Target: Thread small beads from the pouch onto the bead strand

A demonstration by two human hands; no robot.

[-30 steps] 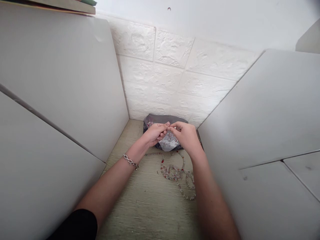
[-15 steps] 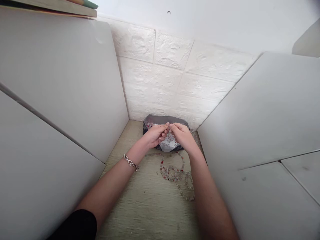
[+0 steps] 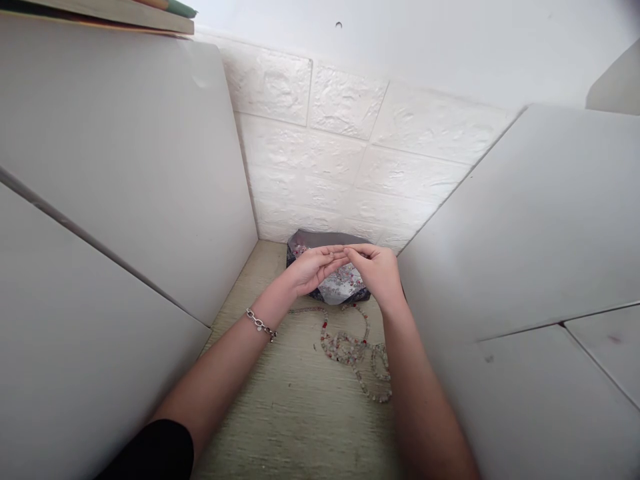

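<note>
Above an open bag of small loose beads, my two hands meet at the fingertips. My left hand has its thumb pressed on its outstretched fingers. My right hand pinches thumb and fingers together against the left fingertips. Whatever lies in either pinch is too small to make out. A long bead string with pale, pink and red beads lies looped on the wooden surface below the hands. My right forearm covers part of it.
White panels stand close on the left and right. A white brick-patterned wall closes the back. Books lie on top of the left panel. The pale green wooden surface runs between the panels.
My left fingers have straightened and reach further right. My right hand has shifted slightly right, its fingers now overlapping the left fingertips. The bead string and the bag stay in place.
</note>
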